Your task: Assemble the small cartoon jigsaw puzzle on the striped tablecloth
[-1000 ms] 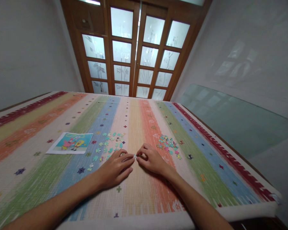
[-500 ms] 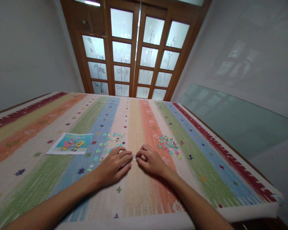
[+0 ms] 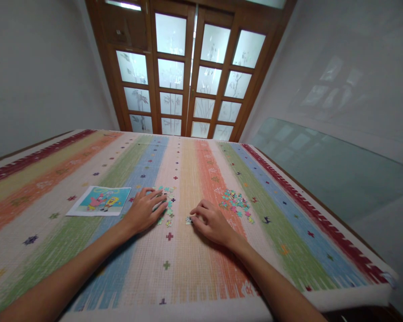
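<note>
My left hand (image 3: 146, 211) lies over the left group of jigsaw puzzle pieces (image 3: 169, 203), fingers stretched out and apart; it covers some of the pieces. My right hand (image 3: 210, 222) rests near the middle of the table, with thumb and fingertips closed on a small jigsaw puzzle piece (image 3: 188, 220) on the yellow stripe; the fingers hide part of it. A denser pile of puzzle pieces (image 3: 235, 201), mostly teal with some pink and yellow, sits to the right beyond my right hand.
A picture sheet (image 3: 102, 201) with two cartoon figures on teal lies left of my left hand. The striped tablecloth (image 3: 195, 268) covers the table. A glass panel (image 3: 322, 161) leans by the right wall. Wooden doors (image 3: 193, 76) with frosted panes stand behind.
My left hand has moved left and away from the middle, onto the left group of pieces, uncovering the piece at my right fingertips. My right hand has stayed nearly still.
</note>
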A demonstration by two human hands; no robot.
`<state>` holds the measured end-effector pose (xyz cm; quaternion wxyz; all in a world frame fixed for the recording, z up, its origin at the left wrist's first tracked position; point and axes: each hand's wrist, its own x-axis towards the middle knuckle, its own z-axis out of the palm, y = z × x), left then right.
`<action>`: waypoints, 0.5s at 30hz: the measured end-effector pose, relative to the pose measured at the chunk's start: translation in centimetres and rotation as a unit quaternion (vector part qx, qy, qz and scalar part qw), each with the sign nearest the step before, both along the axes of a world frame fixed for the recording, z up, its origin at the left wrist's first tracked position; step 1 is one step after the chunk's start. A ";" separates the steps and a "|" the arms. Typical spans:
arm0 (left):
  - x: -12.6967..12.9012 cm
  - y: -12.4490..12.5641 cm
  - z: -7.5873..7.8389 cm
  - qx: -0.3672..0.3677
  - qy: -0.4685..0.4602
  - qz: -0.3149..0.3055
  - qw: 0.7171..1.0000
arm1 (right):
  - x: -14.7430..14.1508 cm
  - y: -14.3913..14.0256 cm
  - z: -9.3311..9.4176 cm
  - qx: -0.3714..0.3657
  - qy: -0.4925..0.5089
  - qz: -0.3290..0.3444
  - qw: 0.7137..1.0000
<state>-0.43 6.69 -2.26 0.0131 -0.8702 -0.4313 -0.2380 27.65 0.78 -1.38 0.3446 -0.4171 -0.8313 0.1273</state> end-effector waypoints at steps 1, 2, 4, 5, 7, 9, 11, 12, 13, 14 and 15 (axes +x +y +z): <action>0.1 0.0 -0.1 -0.003 0.000 0.001 1.000 | 0.0 0.0 0.0 0.000 0.000 0.000 1.000; 0.2 0.0 -0.2 -0.005 -0.002 0.000 1.000 | 0.0 0.0 0.0 0.001 0.000 0.000 1.000; 0.3 0.0 -0.3 -0.006 -0.006 -0.002 1.000 | 0.0 0.0 0.0 0.007 0.000 0.000 1.000; 0.4 0.0 -0.3 -0.006 -0.009 -0.003 1.000 | 0.0 0.0 0.0 0.010 -0.001 0.000 1.000; 0.5 0.1 -0.4 -0.004 -0.011 -0.004 1.000 | 0.0 0.0 0.0 0.018 0.002 -0.002 1.000; 0.5 0.1 -0.4 -0.004 -0.011 -0.003 1.000 | -0.1 0.0 0.0 0.025 0.007 -0.004 1.000; 0.5 0.2 -0.3 -0.006 -0.010 -0.004 1.000 | -0.1 0.0 0.0 0.028 0.012 -0.007 1.000; 0.5 0.2 -0.3 -0.008 -0.010 -0.006 1.000 | -0.1 0.0 0.0 0.028 0.014 -0.008 0.999; 0.5 0.1 -0.3 -0.011 -0.011 -0.008 1.000 | -0.1 0.0 0.0 0.028 0.016 -0.008 0.999; 0.5 0.1 -0.2 -0.014 -0.013 -0.010 1.000 | -0.1 0.0 -0.1 0.029 0.018 -0.007 0.999; 0.5 0.1 -0.1 -0.016 -0.016 -0.012 1.000 | -0.1 0.0 -0.1 0.029 0.020 -0.005 0.999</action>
